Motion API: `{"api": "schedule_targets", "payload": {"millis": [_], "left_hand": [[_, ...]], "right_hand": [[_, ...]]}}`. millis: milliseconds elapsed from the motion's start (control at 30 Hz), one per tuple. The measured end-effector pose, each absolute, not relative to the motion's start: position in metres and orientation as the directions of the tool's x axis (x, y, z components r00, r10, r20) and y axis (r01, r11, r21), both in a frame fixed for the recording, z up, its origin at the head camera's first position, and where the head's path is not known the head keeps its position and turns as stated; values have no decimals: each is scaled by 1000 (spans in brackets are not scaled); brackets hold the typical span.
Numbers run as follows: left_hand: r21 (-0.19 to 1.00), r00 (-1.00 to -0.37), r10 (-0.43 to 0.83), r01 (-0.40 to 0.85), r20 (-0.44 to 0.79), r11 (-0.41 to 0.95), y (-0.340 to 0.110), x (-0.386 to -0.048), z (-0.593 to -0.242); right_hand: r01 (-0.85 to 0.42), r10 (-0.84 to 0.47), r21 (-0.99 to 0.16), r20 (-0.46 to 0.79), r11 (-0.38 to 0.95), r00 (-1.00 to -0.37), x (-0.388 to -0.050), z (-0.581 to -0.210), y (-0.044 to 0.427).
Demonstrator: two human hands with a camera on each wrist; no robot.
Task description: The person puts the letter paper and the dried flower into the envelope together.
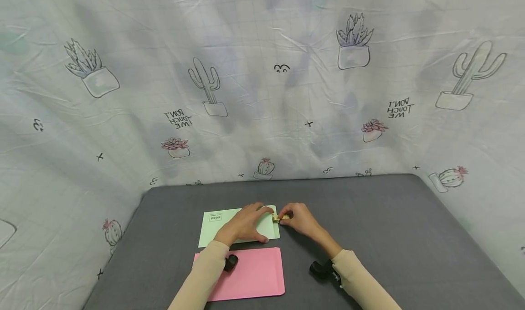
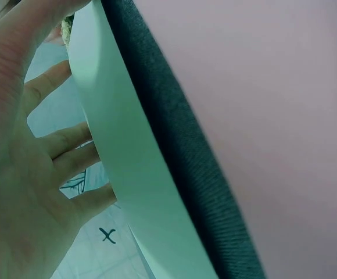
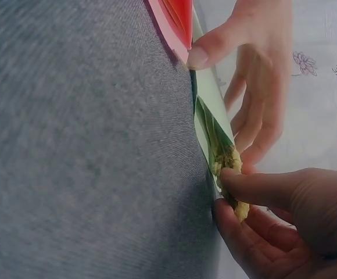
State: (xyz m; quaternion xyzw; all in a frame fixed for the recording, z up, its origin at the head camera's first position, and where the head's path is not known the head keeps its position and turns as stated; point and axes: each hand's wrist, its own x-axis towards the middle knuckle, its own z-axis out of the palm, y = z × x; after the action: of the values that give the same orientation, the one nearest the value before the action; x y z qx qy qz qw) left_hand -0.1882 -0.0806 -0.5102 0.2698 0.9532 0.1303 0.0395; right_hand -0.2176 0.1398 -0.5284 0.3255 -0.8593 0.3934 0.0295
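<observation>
A pale green envelope (image 1: 208,233) lies on the grey table, with its open end to the right. My left hand (image 1: 246,223) rests across it with spread fingers; the thumb lies at the near edge and the fingertips touch the far part. At the open end, my right hand (image 1: 301,218) pinches a small, bumpy yellow piece (image 3: 236,160) between thumb and fingers. Part of that piece sits inside the mouth, which gapes in the right wrist view; its exact kind is unclear. Nearer me lies a pink envelope (image 1: 256,273), partly under my left forearm.
The grey tabletop (image 1: 410,237) extends to both sides. A pale cloth (image 1: 262,95) with cactus drawings hangs behind and beside it. A black wrist-camera mount (image 1: 321,270) projects below my right wrist, and another (image 1: 231,262) hangs over the pink envelope.
</observation>
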Motion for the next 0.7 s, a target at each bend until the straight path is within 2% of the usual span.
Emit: {"api": "schedule_targets", "payload": {"millis": [200,467,700], "left_hand": [[269,-859,512,487,-23,830,-81,-188,-511],[275,-852,524,502,-9,820,-81,-187,-510],[271,-854,520,497,-11,824,-82,-187,-509]], "right_hand": [[-611,-554,-637,327,470,-766,-216,-528,136],[-598,-526,-650,338,470,-781,-216,-528,136],[-641,-549,-631,377,437,-746,-218,-530,132]]}}
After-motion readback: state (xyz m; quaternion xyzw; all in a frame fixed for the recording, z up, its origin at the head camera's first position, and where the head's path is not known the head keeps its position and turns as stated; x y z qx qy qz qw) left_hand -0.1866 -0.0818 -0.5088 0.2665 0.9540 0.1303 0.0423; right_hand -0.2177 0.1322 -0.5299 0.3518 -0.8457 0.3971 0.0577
